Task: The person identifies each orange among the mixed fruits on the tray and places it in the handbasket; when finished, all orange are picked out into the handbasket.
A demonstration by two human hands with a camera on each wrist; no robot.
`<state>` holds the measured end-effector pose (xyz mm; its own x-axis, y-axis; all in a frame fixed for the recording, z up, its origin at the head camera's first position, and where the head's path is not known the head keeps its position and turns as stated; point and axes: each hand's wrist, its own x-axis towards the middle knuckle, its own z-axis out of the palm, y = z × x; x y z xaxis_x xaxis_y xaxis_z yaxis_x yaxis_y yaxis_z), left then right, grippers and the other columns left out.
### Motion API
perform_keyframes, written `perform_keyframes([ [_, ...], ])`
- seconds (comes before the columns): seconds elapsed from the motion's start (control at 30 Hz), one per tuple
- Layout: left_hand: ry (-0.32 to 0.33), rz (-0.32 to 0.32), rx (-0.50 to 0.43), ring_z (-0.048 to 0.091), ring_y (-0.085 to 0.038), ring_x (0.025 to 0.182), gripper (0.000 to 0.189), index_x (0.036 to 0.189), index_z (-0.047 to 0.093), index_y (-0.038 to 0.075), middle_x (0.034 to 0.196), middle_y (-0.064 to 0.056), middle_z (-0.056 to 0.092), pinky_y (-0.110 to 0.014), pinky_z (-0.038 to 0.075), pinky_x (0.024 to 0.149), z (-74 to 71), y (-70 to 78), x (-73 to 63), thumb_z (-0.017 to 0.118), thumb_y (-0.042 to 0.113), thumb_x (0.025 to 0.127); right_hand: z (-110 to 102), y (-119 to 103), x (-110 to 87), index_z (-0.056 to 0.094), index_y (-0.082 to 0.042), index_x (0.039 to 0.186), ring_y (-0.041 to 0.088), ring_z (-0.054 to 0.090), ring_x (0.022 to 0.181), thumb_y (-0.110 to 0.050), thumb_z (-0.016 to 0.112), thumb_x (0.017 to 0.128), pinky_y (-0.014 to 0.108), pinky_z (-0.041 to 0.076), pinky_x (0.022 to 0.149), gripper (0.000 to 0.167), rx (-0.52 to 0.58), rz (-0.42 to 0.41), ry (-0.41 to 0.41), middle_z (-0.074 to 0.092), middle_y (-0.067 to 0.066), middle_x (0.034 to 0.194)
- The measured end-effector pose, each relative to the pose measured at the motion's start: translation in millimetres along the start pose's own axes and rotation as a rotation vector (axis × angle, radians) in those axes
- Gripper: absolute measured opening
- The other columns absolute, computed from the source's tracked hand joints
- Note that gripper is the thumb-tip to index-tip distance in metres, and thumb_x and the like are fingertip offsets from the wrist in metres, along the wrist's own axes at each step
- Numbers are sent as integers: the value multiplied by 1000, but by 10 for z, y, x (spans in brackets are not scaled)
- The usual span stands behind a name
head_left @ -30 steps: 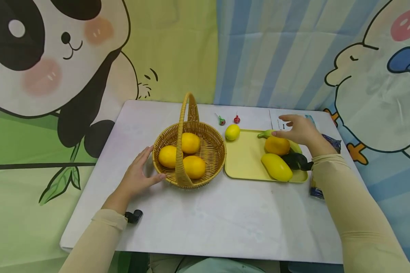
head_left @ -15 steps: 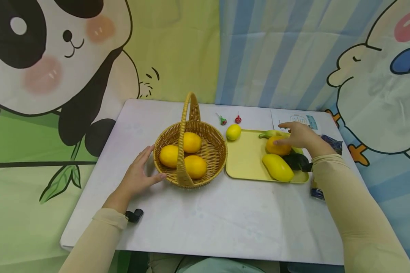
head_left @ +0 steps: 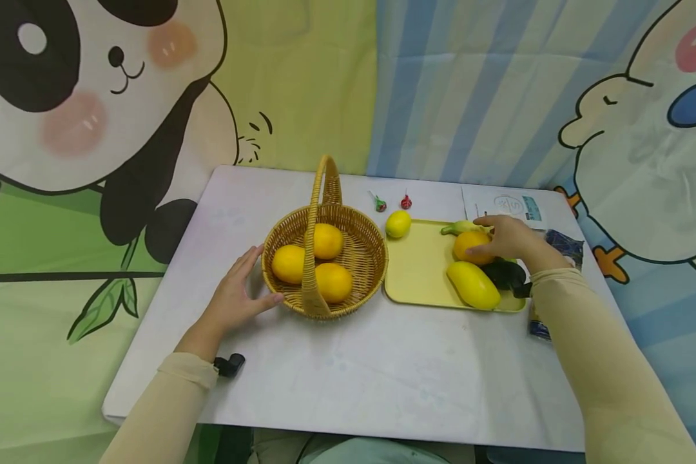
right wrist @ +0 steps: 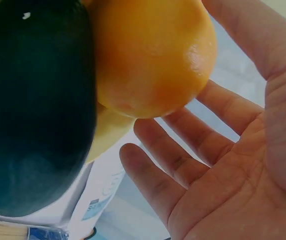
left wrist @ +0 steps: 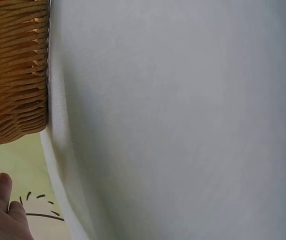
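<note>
My left hand (head_left: 232, 303) rests against the left side of a wicker basket (head_left: 368, 258), thumb and fingers spread along its wall. Inside the basket are three orange fruits (head_left: 333, 282). On the yellow tray (head_left: 414, 270), my right hand (head_left: 513, 241) reaches over an orange (head_left: 470, 246). Seen from the right wrist, its thumb and extended fingers lie on either side of this orange (right wrist: 155, 55), with a gap to the palm. A dark eggplant (head_left: 503, 274) and a yellow mango-shaped fruit (head_left: 472, 285) lie beside it; a banana (head_left: 458, 227) is partly hidden behind.
A lemon (head_left: 397, 224) sits at the tray's back left corner. Behind it lie a green lollipop (head_left: 379, 205) and a red lollipop (head_left: 406, 202). Printed paper (head_left: 513, 205) lies at the back right, and a dark blue packet (head_left: 565, 245) is partly covered by the right forearm.
My right hand has lowered toward the orange, its thumb and fingers coming down on either side of it. The left hand stays at the basket. The head view has shifted slightly.
</note>
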<state>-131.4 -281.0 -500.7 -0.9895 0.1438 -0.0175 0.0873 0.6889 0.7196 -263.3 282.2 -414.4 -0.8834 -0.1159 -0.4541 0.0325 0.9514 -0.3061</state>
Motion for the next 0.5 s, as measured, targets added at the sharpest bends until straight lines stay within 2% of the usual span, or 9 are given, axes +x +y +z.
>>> perform_keyframes([
  [0.23,0,-2,2,17,-39,163,117,168,19,33,176,-11,19,-72,21,126,25,-2,-13,89,56,77,53,1,-15,39,-5,160,49,51,131,-59,81,85,71,41,114,101,17,-2,-6,42,31,157],
  [0.5,-1,-5,14,18,-40,163,117,168,19,34,176,-12,19,-71,22,126,-20,29,4,90,55,77,72,19,-19,38,-3,160,49,51,129,-61,82,83,72,40,114,105,-13,-7,-11,45,31,154],
])
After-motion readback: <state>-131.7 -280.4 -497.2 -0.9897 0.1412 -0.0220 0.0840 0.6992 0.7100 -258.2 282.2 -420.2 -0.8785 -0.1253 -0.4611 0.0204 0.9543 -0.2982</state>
